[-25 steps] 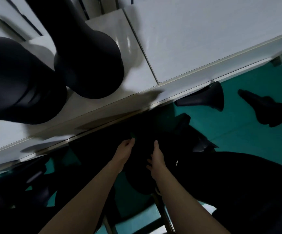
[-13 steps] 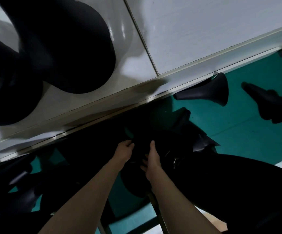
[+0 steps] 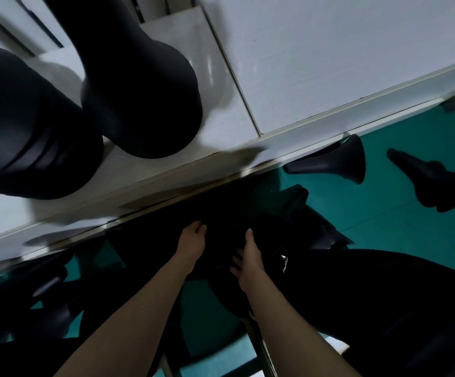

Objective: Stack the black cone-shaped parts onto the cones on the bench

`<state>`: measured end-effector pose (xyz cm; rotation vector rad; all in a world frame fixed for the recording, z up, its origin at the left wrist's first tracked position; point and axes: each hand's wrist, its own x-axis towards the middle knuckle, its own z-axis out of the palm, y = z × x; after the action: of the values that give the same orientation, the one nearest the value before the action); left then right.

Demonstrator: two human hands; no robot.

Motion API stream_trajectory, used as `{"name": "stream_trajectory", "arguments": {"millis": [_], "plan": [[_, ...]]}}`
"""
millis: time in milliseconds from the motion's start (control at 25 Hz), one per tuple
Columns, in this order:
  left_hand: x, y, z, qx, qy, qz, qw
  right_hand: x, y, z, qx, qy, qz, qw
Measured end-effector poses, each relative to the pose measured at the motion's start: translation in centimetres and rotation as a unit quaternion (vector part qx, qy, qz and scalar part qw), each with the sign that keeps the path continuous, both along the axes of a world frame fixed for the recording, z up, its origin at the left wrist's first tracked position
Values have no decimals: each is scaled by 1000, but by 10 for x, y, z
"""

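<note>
gripping black cone, apparently: left hand, right hand

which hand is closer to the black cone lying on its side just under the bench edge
Right. The right hand sits below and left of the cone; the left hand is farther left.

Nothing here can be read: no text, label, brand, number or sign. The black cone-shaped parts standing on the white counter have plain matt surfaces, and the counter's panels are bare white. A small white fleck sits on the dark heap below the counter's edge (too small and blurred to tell whether it is a mark or only a glint).
</note>
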<state>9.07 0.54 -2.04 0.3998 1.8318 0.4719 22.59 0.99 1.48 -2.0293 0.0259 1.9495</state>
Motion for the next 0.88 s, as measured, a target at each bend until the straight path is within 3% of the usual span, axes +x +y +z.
{"name": "stream_trajectory", "arguments": {"millis": [360,640,880], "plan": [[-34,-2,64,93,13,112,989,-22,1,49,59,26,1,998],[-40,-18,115,127,-55,178,974,-35,0,86,130,34,-51,990],[-39,-17,176,156,-5,130,979,-38,5,132,220,36,-89,971]]}}
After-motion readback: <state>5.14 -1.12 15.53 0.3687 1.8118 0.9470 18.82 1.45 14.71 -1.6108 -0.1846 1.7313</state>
